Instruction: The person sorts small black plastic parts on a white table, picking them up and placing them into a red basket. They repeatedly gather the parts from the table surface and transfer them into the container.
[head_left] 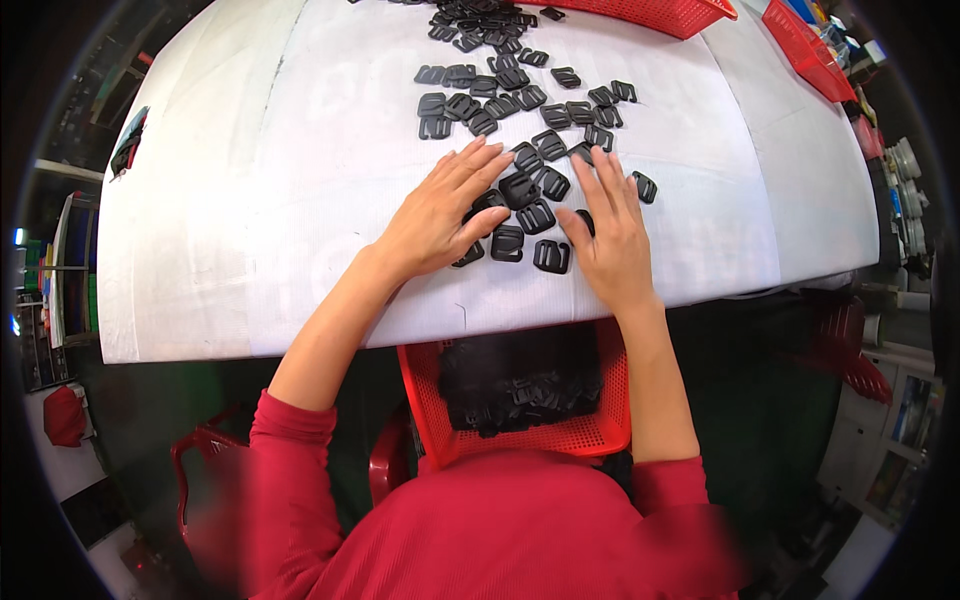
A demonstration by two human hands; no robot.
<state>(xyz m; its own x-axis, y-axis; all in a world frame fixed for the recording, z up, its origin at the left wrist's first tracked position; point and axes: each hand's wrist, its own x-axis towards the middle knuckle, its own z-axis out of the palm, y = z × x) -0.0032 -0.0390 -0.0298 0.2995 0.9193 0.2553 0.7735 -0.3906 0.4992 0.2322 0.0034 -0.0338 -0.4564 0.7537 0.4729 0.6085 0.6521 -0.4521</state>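
Black plastic strap buckles (535, 216) lie scattered over the white tabletop (330, 180), in a loose trail from the far edge toward me. My left hand (440, 210) rests palm down at the left of the near buckles, fingers stretched out, partly covering a few of them. On the other side my right hand (610, 230) is spread palm down, its fingertips close to the buckles and hiding some. Several buckles lie between the two hands. Neither hand is closed around anything.
Below the table's near edge, in front of my body, a red plastic basket (440, 400) holds many black buckles. Another red basket (660, 12) stands at the far side, with a third red basket (810, 50) at the far right. A dark red chair (388, 465) is at my left.
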